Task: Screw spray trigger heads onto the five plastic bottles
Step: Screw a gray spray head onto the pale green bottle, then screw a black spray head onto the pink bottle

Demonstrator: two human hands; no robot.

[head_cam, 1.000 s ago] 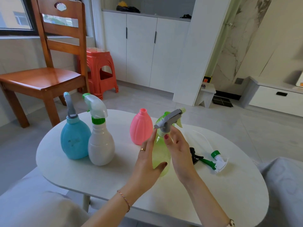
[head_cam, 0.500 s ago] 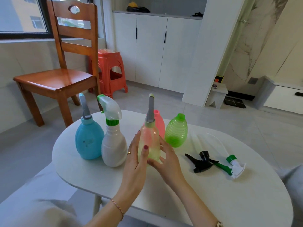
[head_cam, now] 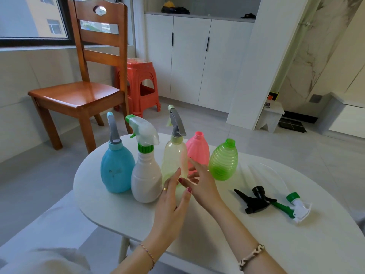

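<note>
Head view shows both my hands just in front of the clear yellowish bottle [head_cam: 174, 157], which stands upright on the white table [head_cam: 256, 244] with its grey trigger head [head_cam: 176, 123] on. My left hand [head_cam: 171, 196] is open, fingers straight and holding nothing; my right hand [head_cam: 201, 180] is open too, fingers spread loosely, tips near the bottle, though I can't tell if any touch it. It stands in line with the blue bottle [head_cam: 116, 169] and white bottle [head_cam: 146, 178], both headed, so I judge the finished ones are being grouped on the left. The pink bottle [head_cam: 198, 149] and green ribbed bottle [head_cam: 223, 161] stand behind with bare necks. Their heads, I judge, are the black trigger head [head_cam: 254, 199] and the white-and-green trigger head [head_cam: 296, 206], lying to the right within my right hand's reach.
</note>
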